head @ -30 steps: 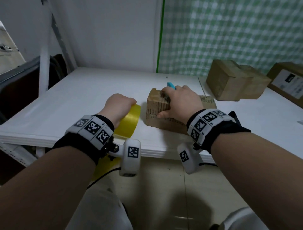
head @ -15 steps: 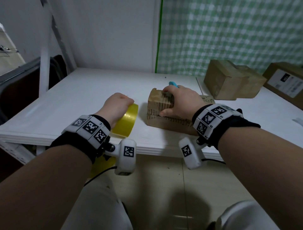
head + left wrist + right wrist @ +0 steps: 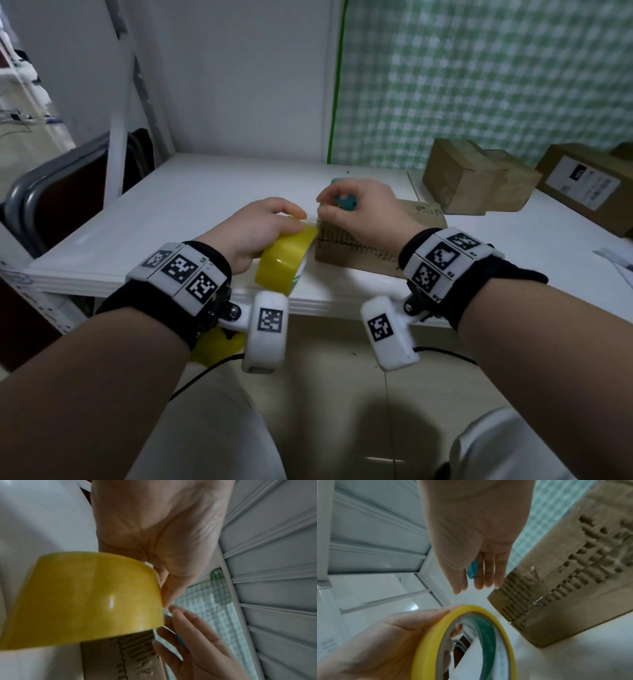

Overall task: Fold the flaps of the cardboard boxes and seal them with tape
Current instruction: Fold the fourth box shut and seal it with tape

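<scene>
White tabletop (image 3: 178, 205) is carrying the cardboard box (image 3: 359, 253); beside it your left hand (image 3: 253, 229) is gripping the yellow tape roll (image 3: 284, 260) while your right hand (image 3: 363, 212) is pinching its free end. Next: drawing tape across the box's seam.

The left hand (image 3: 154, 524) holds the yellow tape roll (image 3: 82, 599); the right hand's fingertips (image 3: 176, 612) reach its edge above the cardboard box (image 3: 120, 658).

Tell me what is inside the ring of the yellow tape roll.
Seen from the right wrist, the tape roll has a green and white printed core, and a finger of the left hand reaches through it. The far side of the core is hidden.
</scene>
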The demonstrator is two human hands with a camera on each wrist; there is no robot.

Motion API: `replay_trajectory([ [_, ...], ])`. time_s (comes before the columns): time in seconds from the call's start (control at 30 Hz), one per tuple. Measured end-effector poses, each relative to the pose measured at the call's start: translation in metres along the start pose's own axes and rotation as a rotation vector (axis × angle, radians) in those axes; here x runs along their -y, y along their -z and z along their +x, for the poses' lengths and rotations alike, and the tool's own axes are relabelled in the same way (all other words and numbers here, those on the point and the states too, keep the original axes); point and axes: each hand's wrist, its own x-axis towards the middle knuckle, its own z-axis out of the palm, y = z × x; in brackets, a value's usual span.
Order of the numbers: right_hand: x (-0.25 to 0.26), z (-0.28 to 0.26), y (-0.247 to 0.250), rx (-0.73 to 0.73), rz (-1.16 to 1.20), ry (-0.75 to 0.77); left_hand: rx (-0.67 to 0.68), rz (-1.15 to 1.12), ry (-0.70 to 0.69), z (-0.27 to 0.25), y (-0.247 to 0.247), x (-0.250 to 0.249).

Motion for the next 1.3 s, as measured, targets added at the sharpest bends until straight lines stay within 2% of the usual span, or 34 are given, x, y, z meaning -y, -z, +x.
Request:
replay_trajectory([
  [0.13,0.008,-0.005,-0.01,0.045,0.155,-0.088,0.103,-0.057,-0.028,-0.013,0.001,-0.002],
  [0.23,0.012,-0.009,-0.012,0.067,0.321,-0.133,0.125,-0.046,-0.044,-0.019,0.001,-0.001],
  [0.47,0.011,-0.015,-0.022,0.072,0.435,-0.222,0.076,0.017,-0.064,-0.026,-0.001,0.003],
  [0.73,0.013,-0.023,-0.021,0.107,0.633,-0.363,-0.006,0.04,-0.252,-0.025,0.001,0.01],
  [0.8,0.014,-0.024,-0.02,0.098,0.639,-0.359,-0.011,0.063,-0.282,-0.024,0.0,0.01],
  [1.0,0.014,-0.024,-0.02,0.086,0.582,-0.306,0.028,0.062,-0.194,-0.021,-0.004,0.012],
  [1.17,0.013,-0.021,-0.023,0.03,0.437,-0.186,0.056,0.045,-0.141,-0.018,-0.006,0.011],
  [1.3,0.006,-0.016,-0.022,-0.035,0.276,-0.067,-0.035,0.052,-0.173,-0.013,-0.005,0.01],
])
